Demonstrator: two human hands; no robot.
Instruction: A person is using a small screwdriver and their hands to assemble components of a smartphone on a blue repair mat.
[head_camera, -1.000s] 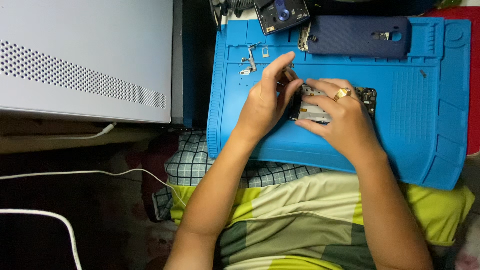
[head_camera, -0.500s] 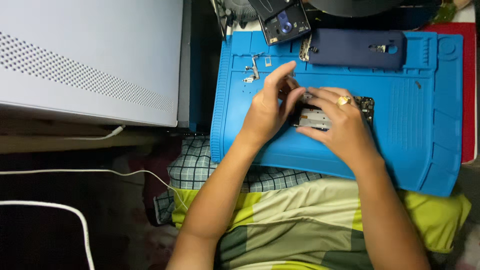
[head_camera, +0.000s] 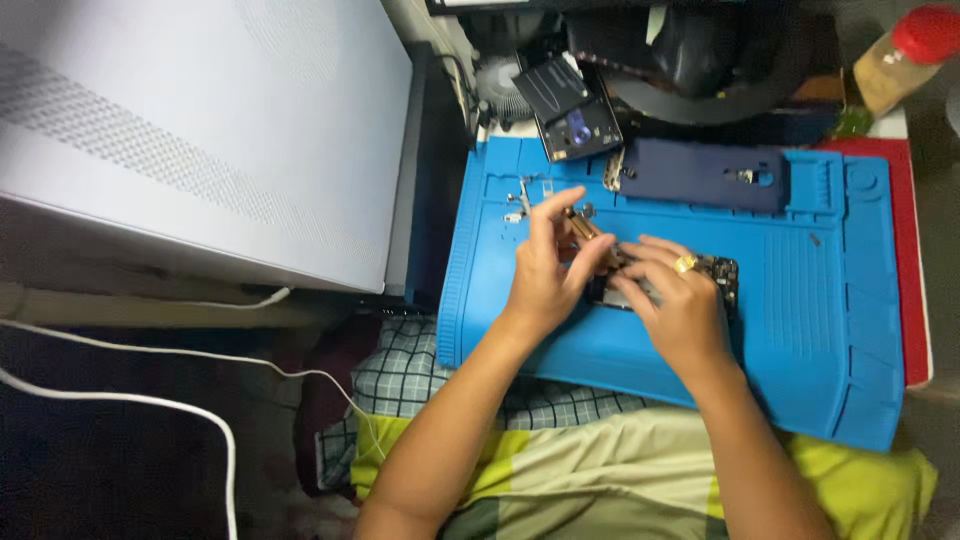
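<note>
Left hand (head_camera: 545, 275) pinches a thin tool (head_camera: 590, 232) over the opened phone (head_camera: 715, 275); right hand (head_camera: 680, 305) presses it to the blue mat (head_camera: 850, 330); best kept low, light, steady.

One view only — a head-worn camera, looking steeply down from above the person's lap. It sits close over the blue repair mat (head_camera: 800, 350), where the left hand (head_camera: 545, 285) and right hand (head_camera: 680, 310) meet near centre frame — forearms entering from below.
</note>
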